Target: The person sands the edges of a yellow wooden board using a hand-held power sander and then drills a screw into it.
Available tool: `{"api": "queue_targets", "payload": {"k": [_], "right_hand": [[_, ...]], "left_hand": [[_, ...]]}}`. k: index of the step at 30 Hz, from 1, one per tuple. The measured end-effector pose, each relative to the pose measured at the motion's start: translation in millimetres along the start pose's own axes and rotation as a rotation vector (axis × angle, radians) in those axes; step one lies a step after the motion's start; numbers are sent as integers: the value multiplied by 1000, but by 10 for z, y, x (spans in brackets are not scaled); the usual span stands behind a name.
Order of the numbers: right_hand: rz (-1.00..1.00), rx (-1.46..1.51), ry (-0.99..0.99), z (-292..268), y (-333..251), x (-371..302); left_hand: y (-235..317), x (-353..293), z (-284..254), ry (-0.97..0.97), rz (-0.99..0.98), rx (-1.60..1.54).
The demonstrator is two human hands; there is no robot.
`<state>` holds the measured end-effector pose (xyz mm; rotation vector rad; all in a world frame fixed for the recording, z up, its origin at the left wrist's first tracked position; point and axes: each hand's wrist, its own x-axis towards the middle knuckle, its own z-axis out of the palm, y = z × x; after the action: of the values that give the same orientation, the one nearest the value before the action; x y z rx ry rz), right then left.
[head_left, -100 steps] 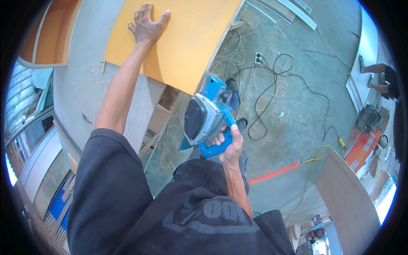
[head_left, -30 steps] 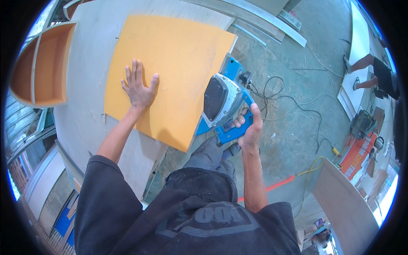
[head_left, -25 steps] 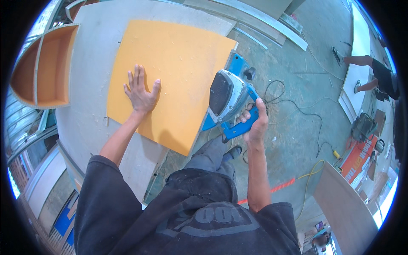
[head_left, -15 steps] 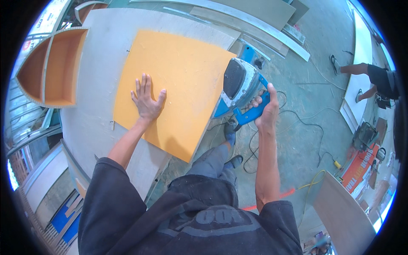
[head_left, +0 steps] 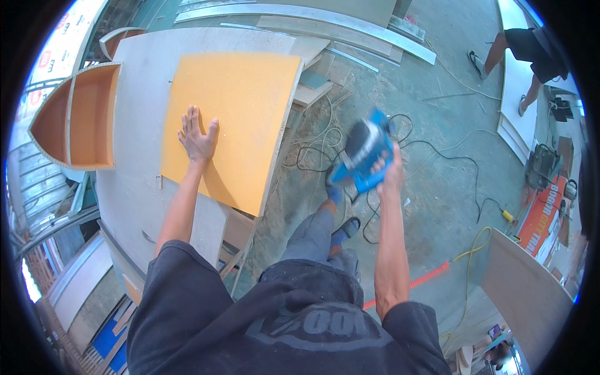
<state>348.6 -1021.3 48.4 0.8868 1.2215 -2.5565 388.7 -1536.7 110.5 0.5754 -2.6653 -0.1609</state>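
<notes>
My left hand (head_left: 199, 142) lies on a yellow-orange panel (head_left: 247, 106), palm down with the fingers spread. The panel rests on a large pale worktable (head_left: 139, 119), along its right edge. My right hand (head_left: 392, 172) is wrapped round the rear handle of a blue electric planer (head_left: 367, 147). The planer hangs in the air over the floor, to the right of the panel and apart from it. It is slightly smeared by motion.
A boat-shaped wooden shelf (head_left: 94, 115) stands at the table's left. Dark cables (head_left: 447, 150) trail over the dusty floor, with a red coiled hose (head_left: 431, 274) nearer. Long boards (head_left: 331, 22) lie beyond the table. Another person's legs (head_left: 497, 56) are at far right.
The planer in my right hand has come away from the panel's right edge, out over the floor. My left hand stays flat on the panel. The whole view has shifted.
</notes>
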Motion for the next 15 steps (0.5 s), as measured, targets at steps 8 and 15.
{"api": "queue_targets", "payload": {"k": [8,15], "right_hand": [[46,-99,730,-2954,509,-1016],[46,-11,1050,-4273,412,-2017]], "left_hand": [[354,140,182,229,84,-271],[1810,1039,128,23,448,-334]]}}
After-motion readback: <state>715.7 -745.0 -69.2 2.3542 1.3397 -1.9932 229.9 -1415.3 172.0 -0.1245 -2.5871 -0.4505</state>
